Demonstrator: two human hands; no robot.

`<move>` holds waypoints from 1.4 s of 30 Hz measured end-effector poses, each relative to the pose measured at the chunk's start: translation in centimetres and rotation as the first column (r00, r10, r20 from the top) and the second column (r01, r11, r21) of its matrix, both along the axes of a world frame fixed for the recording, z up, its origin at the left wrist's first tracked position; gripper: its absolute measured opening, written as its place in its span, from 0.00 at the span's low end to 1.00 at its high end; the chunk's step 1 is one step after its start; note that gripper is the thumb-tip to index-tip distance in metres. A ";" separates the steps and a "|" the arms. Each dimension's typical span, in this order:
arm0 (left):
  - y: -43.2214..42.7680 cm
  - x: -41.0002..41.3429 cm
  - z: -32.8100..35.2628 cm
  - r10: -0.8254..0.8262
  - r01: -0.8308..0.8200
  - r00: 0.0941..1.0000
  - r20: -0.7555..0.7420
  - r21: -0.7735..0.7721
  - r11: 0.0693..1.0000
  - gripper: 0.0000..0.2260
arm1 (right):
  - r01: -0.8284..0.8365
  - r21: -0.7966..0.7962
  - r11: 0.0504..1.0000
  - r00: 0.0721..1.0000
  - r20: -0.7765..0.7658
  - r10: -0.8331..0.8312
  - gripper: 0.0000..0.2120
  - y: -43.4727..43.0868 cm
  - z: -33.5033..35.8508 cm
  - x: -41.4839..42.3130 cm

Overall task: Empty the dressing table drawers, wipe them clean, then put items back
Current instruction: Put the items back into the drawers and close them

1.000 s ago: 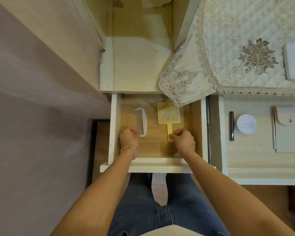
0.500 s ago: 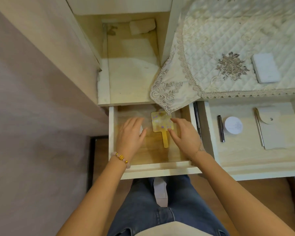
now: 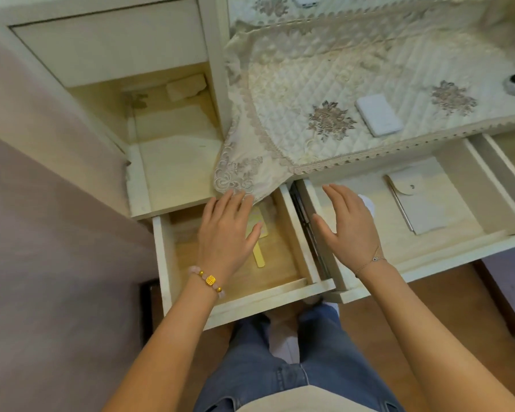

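Two drawers stand pulled out. Above the left drawer [image 3: 250, 301] hovers my left hand [image 3: 225, 233], fingers straight, holding nothing. It covers most of a yellow hand mirror [image 3: 259, 251], whose handle shows below my thumb. The comb is hidden. My right hand [image 3: 347, 230] floats open over the right drawer [image 3: 428, 263], fingers spread, covering part of a round white jar [image 3: 367, 202]. A pale notebook with a pen [image 3: 428, 203] lies in that drawer.
A quilted lace cloth [image 3: 324, 114] covers the table top, its corner hanging over the left drawer. A white box [image 3: 378, 114] lies on it. An open shelf [image 3: 176, 162] sits behind the left drawer. A third drawer [image 3: 512, 153] shows at far right.
Both hands let go of the comb and mirror and rose out of the left drawer. My right hand moved right, over the right drawer. The view tilted up.
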State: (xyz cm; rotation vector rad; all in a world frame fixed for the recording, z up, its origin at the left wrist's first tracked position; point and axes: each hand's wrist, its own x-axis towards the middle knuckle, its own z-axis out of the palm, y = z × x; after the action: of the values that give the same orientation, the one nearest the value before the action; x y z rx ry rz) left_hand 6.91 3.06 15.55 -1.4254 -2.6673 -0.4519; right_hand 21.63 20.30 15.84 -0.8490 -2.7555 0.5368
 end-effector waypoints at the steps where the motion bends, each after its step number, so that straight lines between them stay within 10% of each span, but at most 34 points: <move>1: 0.6 0.5 0.3 -0.006 0.006 1.000 -0.015 0.000 1.000 0.21 | 0.005 0.006 1.000 1.000 0.001 -0.005 0.25 0.6 0.2 0.6; 24: 21.6 17.0 2.1 -0.007 0.007 0.999 0.044 -0.006 1.000 0.22 | 0.073 -0.040 0.997 0.997 0.016 -0.073 0.26 20.3 1.4 18.8; 42: 34.8 13.5 1.8 -0.027 0.029 0.996 0.086 -0.023 0.999 0.22 | 0.095 -0.078 0.992 0.995 0.043 -0.092 0.27 32.3 1.5 15.6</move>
State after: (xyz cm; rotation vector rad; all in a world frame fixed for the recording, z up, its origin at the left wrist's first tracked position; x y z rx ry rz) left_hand 20.45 37.86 17.33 -1.4851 -2.7308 -0.4961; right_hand 37.23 52.59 17.34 -1.0123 -2.7283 0.6224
